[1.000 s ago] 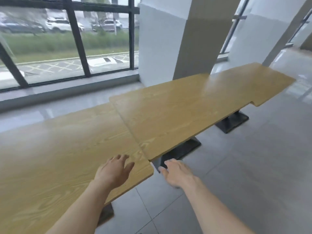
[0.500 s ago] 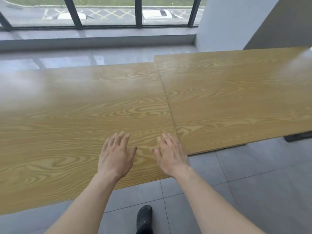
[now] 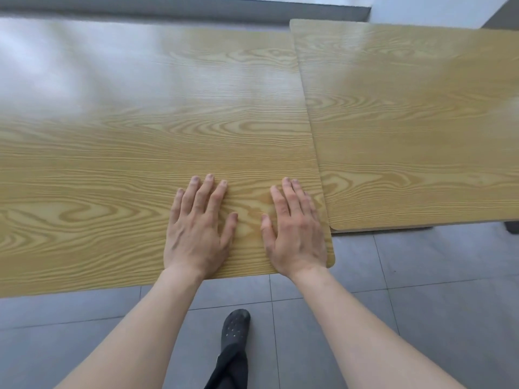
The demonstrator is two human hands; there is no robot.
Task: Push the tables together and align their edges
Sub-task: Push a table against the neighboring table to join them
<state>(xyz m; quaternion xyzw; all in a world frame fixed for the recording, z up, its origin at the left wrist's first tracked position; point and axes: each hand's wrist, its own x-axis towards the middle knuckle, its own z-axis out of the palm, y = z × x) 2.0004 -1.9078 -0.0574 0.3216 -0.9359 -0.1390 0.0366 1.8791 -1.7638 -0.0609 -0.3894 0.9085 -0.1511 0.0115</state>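
Where a second ago the right hand (image 3: 295, 231) hung off the edge, both it and the left hand (image 3: 198, 228) are now pressed flat, fingers spread, gripping nothing, on the near table (image 3: 140, 153), whose front edge is seen overhanging the touching far table (image 3: 415, 122), so alignment is judged unfinished.

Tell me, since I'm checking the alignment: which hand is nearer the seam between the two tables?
Right. The right hand lies flat beside the seam, near the left table corner; the left hand lies farther left.
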